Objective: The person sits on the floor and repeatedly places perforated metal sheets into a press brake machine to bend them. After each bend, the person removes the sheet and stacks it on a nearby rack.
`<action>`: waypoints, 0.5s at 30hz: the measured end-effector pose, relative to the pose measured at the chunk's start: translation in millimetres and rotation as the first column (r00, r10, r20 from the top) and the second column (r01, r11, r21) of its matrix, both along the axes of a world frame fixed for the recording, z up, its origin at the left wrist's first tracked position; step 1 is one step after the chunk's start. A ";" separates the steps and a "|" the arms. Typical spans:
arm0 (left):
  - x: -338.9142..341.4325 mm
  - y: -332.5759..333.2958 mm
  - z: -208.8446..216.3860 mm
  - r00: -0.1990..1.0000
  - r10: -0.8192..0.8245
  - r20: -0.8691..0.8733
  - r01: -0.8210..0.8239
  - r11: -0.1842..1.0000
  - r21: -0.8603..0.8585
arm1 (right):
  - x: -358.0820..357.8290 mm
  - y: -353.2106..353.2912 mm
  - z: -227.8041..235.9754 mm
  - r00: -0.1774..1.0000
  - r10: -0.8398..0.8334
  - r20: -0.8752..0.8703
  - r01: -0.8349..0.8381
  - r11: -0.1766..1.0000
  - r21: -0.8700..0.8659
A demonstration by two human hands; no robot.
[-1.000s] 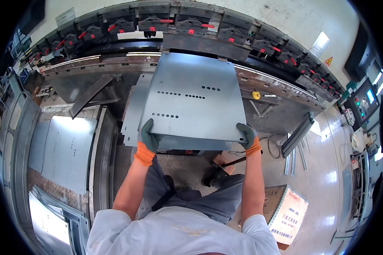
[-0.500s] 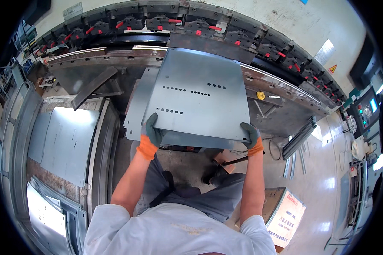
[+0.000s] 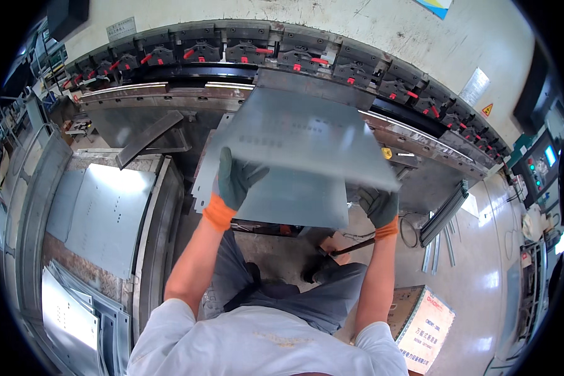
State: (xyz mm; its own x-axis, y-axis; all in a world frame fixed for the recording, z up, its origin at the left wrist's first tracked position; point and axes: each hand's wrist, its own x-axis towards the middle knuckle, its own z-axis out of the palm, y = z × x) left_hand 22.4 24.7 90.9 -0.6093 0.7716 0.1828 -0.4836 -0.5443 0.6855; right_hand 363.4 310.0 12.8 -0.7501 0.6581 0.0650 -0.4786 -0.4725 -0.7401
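Perforated metal sheet (image 3: 313, 141) is seen blurred and tilted in front of the machine (image 3: 301, 59), its far edge at the dark plate (image 3: 319, 89), above a second grey sheet (image 3: 294, 203). At its near left corner, the gloved left hand (image 3: 235, 180) is observed with thumb and fingers spread apart. The gloved right hand (image 3: 380, 207) is placed by the near right corner, fingers bent; whether the sheet is gripped there cannot be told. Further sheets (image 3: 109, 216) are laid at left.
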 end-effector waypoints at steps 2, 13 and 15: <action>-12.8 12.4 41.8 0.987 -0.120 -0.105 0.135 0.980 0.148 | 11.3 -13.5 9.0 0.999 -0.017 -0.041 0.012 0.993 -0.116; -68.8 69.8 170.7 0.970 -0.227 0.083 0.209 0.961 0.182 | 80.3 -117.0 -91.9 0.992 -0.114 0.054 0.124 0.959 -0.255; -76.5 65.9 156.3 0.961 -0.269 0.065 0.258 0.956 0.143 | 76.8 -143.3 -118.6 0.994 -0.097 -0.058 0.068 0.922 -0.380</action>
State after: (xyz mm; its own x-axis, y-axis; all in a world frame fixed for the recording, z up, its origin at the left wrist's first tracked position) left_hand -54.1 90.6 247.2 -0.4052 0.8790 0.2512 -0.6736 -0.4728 0.5681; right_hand 440.2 166.7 -105.8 -0.6950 0.7040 -0.1465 -0.5745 -0.6661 -0.4756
